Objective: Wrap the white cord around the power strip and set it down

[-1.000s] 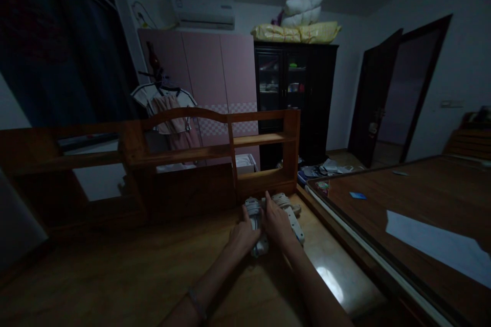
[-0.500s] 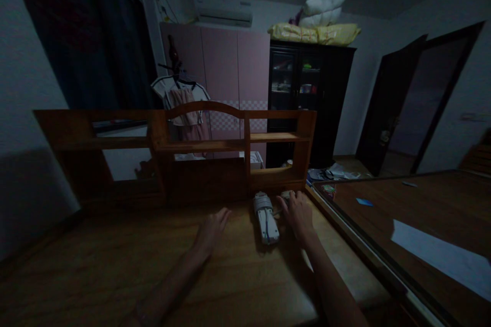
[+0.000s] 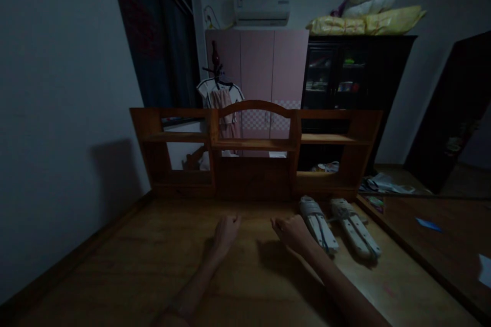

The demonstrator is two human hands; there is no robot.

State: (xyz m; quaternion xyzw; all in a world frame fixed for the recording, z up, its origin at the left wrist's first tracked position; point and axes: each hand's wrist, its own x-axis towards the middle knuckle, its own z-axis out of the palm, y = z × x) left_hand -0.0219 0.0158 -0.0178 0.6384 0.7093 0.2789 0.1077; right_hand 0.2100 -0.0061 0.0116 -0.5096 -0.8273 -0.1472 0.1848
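Observation:
In dim light, two white power strips with cords wound round them lie side by side on the wooden desk (image 3: pixel 245 286): one (image 3: pixel 318 224) nearer the middle, the other (image 3: pixel 356 228) to its right. My right hand (image 3: pixel 292 231) hovers just left of the nearer strip, fingers loosely curled, holding nothing. My left hand (image 3: pixel 226 231) is over the bare desk further left, fingers also curled and empty. Neither hand touches a strip.
A low wooden shelf unit (image 3: pixel 255 145) stands along the desk's back edge. A second dark table (image 3: pixel 441 235) with a blue card and paper adjoins on the right. A wall lies to the left; wardrobes, hanging clothes and an open door stand behind.
Both hands have let go of the power strips and pulled back to the left. The two strips now lie apart, side by side. The view has swung left.

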